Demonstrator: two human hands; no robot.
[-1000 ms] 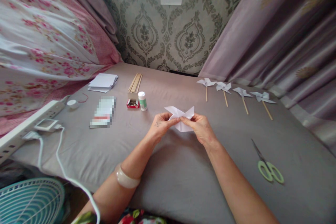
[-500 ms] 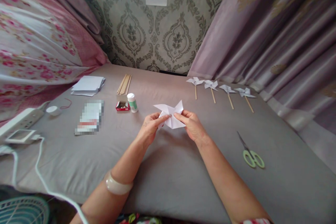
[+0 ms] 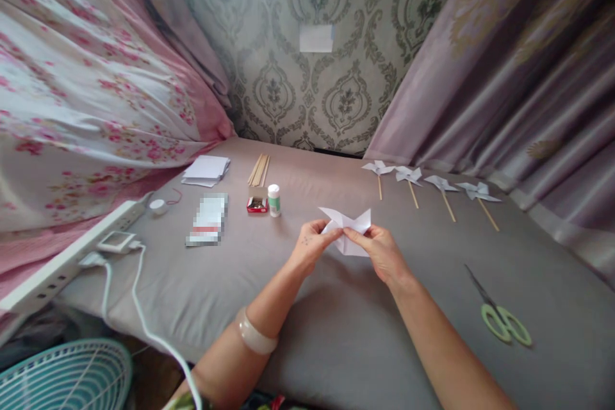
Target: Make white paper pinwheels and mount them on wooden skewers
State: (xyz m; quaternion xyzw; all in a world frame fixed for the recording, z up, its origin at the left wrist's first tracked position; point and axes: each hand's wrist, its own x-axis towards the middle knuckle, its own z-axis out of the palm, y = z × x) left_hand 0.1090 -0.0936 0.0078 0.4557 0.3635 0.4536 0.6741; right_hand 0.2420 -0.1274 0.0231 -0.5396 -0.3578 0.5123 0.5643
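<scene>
A white paper pinwheel [image 3: 356, 245] without a stick is held up over the grey cloth between both hands. My left hand [image 3: 311, 245] pinches its left side, thumb on top near the centre. My right hand [image 3: 382, 251] grips the right side, with its thumb also pressing near the middle. The two thumb tips almost meet and cover the pinwheel's centre. My fingers beneath the paper are mostly hidden. Beyond my left hand stand a white and green bottle [image 3: 273, 201] and a small red box [image 3: 257, 206] of small metallic pieces.
Several stick-mounted pinwheels [image 3: 408, 176] lie at the back right. Green-handled scissors [image 3: 504, 323] lie right of my arm. Wooden sticks [image 3: 259, 170], a paper stack [image 3: 206, 170] and a blurred packet [image 3: 208, 221] are on the left, near a power strip [image 3: 72, 255] with white cables.
The camera view has swung left and up, so everything appears further right and lower. My thumbs have closed in over the pinwheel's centre, covering the small metallic piece seen there before.
</scene>
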